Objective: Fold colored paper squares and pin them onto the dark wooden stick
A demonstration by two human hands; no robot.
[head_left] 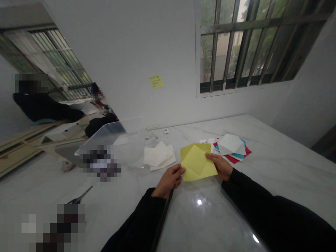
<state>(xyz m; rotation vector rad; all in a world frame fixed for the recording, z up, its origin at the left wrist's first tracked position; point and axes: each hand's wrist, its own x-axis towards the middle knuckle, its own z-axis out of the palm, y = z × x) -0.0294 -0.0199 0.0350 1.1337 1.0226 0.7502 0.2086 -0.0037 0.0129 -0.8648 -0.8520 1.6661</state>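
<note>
The only writing in view is on a yellow sticky note [156,81] stuck to the far white wall: a few handwritten lines, too small and blurred to read.

Near the middle of the white marble table [275,157], the person's two bare hands hold a yellow square of paper [196,162] up between them, its corners folded toward the centre so that creases form a diamond. The left hand [169,181] comes in from the near left, its fingers curled and closed on the sheet's left edge. The right hand [219,166] reaches across from the near right, gripping the upper right edge with its fingers stretched along the paper. Both arms are in black long sleeves.

Just beyond the right hand lies a fanned pile of coloured paper [232,150] in red, blue and white, with a folded white paper shape [228,144] on top. To the left of the yellow sheet sits a loose stack of white paper [159,156], and beyond that stands a clear plastic box [105,140], smooth and glossy. A thin white cable [152,131] and a small white cube [166,131] lie near the far edge of the table. At the near left, dark-handled scissors [80,196] are partly hidden by pixelated blur. Higher up, a barred window [249,45] looks out on green trees.
</note>
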